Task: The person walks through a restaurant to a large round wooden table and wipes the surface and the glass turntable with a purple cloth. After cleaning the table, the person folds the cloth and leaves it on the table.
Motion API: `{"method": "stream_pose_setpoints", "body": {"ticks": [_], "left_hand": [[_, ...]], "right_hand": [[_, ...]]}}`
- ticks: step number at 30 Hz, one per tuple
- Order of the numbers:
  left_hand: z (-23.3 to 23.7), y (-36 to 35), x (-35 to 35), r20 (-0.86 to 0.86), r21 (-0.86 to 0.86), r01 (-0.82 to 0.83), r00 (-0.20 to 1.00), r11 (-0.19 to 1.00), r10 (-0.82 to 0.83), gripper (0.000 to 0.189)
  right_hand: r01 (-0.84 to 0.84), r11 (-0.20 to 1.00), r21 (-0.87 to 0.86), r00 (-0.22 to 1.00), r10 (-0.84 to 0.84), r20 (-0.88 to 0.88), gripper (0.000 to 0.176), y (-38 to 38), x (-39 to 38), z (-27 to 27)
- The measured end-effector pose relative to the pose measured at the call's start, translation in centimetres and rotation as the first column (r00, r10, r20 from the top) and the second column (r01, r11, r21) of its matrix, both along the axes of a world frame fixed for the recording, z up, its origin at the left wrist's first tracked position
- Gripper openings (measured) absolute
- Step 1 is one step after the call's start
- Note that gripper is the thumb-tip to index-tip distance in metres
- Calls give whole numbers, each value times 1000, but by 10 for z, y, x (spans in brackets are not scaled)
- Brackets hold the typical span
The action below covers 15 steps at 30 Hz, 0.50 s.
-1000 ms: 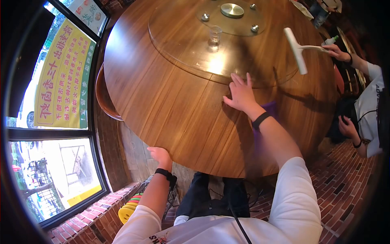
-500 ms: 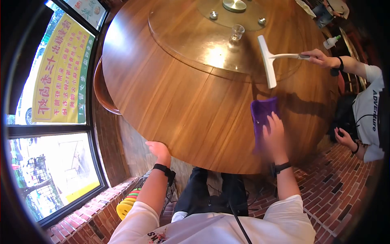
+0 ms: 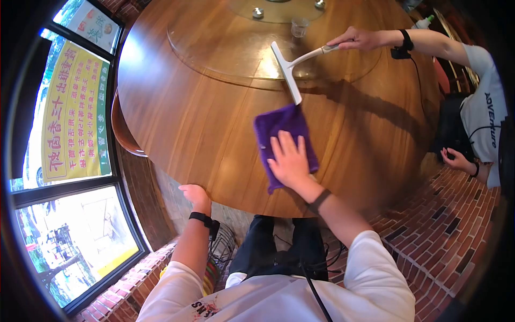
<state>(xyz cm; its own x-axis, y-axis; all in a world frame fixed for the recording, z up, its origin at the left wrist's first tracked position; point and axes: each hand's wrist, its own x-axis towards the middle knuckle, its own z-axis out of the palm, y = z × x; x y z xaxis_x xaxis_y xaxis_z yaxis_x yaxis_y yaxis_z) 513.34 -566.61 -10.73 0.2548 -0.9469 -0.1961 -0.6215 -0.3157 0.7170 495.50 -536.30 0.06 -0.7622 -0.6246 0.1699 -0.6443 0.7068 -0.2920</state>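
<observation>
A purple cloth (image 3: 266,126) lies on the round wooden table (image 3: 214,139). My right hand (image 3: 291,160) presses flat on it, fingers spread, with the cloth showing around the hand. At the near left edge of the table is my left hand (image 3: 196,196), its fingers curled in and only partly showing, nothing seen in them. Across the cloth's far edge reaches a white squeegee (image 3: 288,72), its blade end right at the cloth's top corner. Another person's hand (image 3: 358,39) grips its handle.
A clear glass (image 3: 299,27) stands on the glass turntable (image 3: 225,51), beyond the squeegee. The other person (image 3: 477,115) is at the table's right side. A window (image 3: 75,236) runs along the left, and a wire basket (image 3: 222,244) sits below my left arm.
My right hand has slid left with the purple cloth, which is now spread wider. The other person's squeegee has also moved left and tilted. My left hand stays at the table's edge.
</observation>
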Motion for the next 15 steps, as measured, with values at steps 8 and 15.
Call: {"method": "stream_pose_setpoints", "body": {"ticks": [8,15], "left_hand": [[25,10,-6,-1,17,-4,1000,1000,4,72],[25,8,-4,2,76,18,1000,997,-18,71]], "right_hand": [[104,994,-16,994,-104,-16,68,35,-19,-1],[659,712,241,752,-616,-236,54,225,-24,-9]]}}
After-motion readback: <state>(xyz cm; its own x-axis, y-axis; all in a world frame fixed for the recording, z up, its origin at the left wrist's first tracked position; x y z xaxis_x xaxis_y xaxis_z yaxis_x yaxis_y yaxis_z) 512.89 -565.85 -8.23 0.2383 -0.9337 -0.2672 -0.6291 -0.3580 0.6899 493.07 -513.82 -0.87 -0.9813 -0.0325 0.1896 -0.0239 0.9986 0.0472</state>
